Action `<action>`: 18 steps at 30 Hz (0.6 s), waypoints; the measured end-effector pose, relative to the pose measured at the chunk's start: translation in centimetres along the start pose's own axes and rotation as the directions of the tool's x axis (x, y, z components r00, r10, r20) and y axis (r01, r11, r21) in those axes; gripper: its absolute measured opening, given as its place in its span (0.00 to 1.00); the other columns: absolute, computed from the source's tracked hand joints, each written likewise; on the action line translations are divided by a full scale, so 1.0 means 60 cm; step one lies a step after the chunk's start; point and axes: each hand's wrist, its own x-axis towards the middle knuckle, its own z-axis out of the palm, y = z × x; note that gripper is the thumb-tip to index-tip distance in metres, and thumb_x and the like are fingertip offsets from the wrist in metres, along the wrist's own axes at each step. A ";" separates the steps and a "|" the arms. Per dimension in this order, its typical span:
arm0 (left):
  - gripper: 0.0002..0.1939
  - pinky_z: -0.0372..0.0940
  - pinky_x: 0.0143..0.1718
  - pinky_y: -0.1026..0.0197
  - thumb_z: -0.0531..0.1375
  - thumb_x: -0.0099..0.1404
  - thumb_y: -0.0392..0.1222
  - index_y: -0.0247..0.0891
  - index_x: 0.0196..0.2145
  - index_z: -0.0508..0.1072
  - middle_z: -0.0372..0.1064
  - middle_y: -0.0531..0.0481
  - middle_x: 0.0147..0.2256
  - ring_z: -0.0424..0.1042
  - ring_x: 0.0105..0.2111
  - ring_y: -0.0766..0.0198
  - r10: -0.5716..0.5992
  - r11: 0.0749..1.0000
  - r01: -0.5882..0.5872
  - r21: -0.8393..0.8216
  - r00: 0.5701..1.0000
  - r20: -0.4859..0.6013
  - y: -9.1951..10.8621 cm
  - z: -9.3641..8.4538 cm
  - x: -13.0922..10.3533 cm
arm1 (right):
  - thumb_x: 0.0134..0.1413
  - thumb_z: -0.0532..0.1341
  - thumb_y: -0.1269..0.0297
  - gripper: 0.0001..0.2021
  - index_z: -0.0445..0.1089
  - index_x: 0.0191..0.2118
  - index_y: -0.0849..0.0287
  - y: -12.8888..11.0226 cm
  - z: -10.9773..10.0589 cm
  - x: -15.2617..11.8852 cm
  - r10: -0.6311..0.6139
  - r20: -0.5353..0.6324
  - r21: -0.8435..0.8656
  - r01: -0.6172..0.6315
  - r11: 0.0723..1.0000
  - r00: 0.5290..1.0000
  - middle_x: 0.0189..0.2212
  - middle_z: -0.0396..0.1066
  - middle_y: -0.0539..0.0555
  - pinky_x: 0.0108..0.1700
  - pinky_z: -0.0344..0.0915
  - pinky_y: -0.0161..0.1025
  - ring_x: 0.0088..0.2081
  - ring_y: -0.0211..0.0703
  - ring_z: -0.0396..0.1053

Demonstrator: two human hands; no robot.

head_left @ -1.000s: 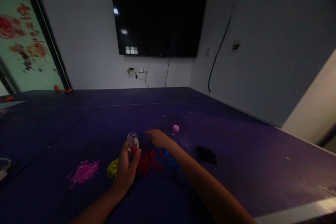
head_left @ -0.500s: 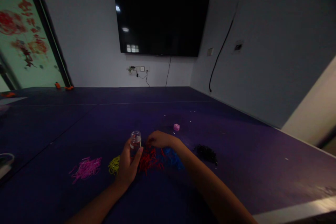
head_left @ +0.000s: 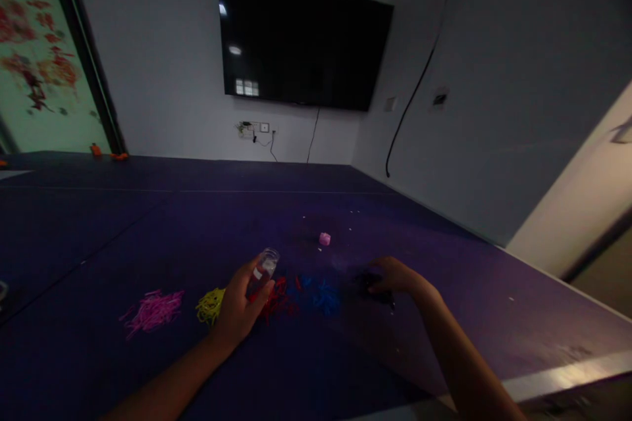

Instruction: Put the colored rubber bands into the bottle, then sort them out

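Note:
My left hand is wrapped round a small clear glass jar, which tilts to the right with its mouth up. Below the jar lies a pile of red strips. My right hand reaches down onto the black pile; its fingertips are dark, and what they hold cannot be made out. A blue pile sits between the two hands. Left of my left hand are a yellow pile and a pink pile.
A small pink object stands beyond the piles on the dark purple table. White specks are scattered near it. Orange items lie at the far left edge. A large screen hangs on the wall, with cables below.
My right hand has moved right, from the red pile beside the jar to the black pile. The jar in my left hand has tipped to the right. The camera view has shifted slightly.

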 end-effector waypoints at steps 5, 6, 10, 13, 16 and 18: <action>0.23 0.66 0.43 0.53 0.57 0.60 0.50 0.39 0.51 0.65 0.70 0.45 0.40 0.70 0.38 0.58 0.065 0.996 -0.066 0.060 0.998 0.010 -0.005 0.000 0.003 | 0.30 0.66 0.65 0.20 0.74 0.38 0.61 0.002 0.021 -0.003 -0.063 0.021 0.066 0.062 0.996 0.998 0.37 0.74 0.55 0.41 0.64 0.36 0.40 0.49 0.70; 0.23 0.66 0.42 0.53 0.57 0.60 0.50 0.39 0.51 0.65 0.70 0.45 0.40 0.71 0.38 0.58 0.069 0.996 -0.069 0.064 0.998 0.009 -0.007 0.000 0.003 | 0.30 0.66 0.67 0.19 0.74 0.36 0.61 -0.003 0.021 -0.002 -0.054 0.022 0.082 0.052 0.995 0.998 0.35 0.74 0.54 0.39 0.64 0.35 0.38 0.48 0.70; 0.23 0.67 0.41 0.54 0.57 0.60 0.49 0.39 0.52 0.64 0.70 0.45 0.40 0.71 0.36 0.59 0.073 0.995 -0.074 0.073 0.997 0.019 -0.009 0.001 0.002 | 0.32 0.61 0.73 0.14 0.74 0.32 0.61 -0.020 0.021 0.000 -0.007 0.078 0.195 -0.009 0.981 0.997 0.28 0.74 0.51 0.29 0.62 0.30 0.31 0.42 0.71; 0.24 0.67 0.41 0.54 0.57 0.60 0.50 0.39 0.52 0.64 0.70 0.44 0.41 0.70 0.38 0.58 0.080 0.993 -0.082 0.081 0.996 0.029 -0.005 0.000 0.001 | 0.33 0.59 0.76 0.12 0.74 0.30 0.61 -0.032 0.024 0.002 -0.007 0.028 0.241 0.000 0.970 1.000 0.26 0.74 0.51 0.28 0.61 0.30 0.29 0.41 0.71; 0.23 0.66 0.42 0.53 0.57 0.60 0.49 0.39 0.52 0.64 0.70 0.44 0.41 0.70 0.39 0.57 0.085 0.992 -0.089 0.093 0.996 0.040 0.000 -0.001 0.001 | 0.33 0.59 0.77 0.12 0.75 0.29 0.62 -0.045 0.025 0.005 -0.011 -0.026 0.251 0.017 0.968 1.000 0.26 0.74 0.52 0.28 0.62 0.31 0.28 0.42 0.71; 0.23 0.66 0.42 0.53 0.57 0.60 0.49 0.39 0.51 0.64 0.70 0.44 0.42 0.70 0.39 0.57 0.090 0.991 -0.094 0.100 0.995 0.041 0.002 -0.001 0.001 | 0.34 0.59 0.77 0.12 0.75 0.29 0.61 -0.058 0.024 0.008 -0.022 -0.017 0.261 0.026 0.965 1.000 0.25 0.74 0.52 0.27 0.63 0.31 0.28 0.42 0.71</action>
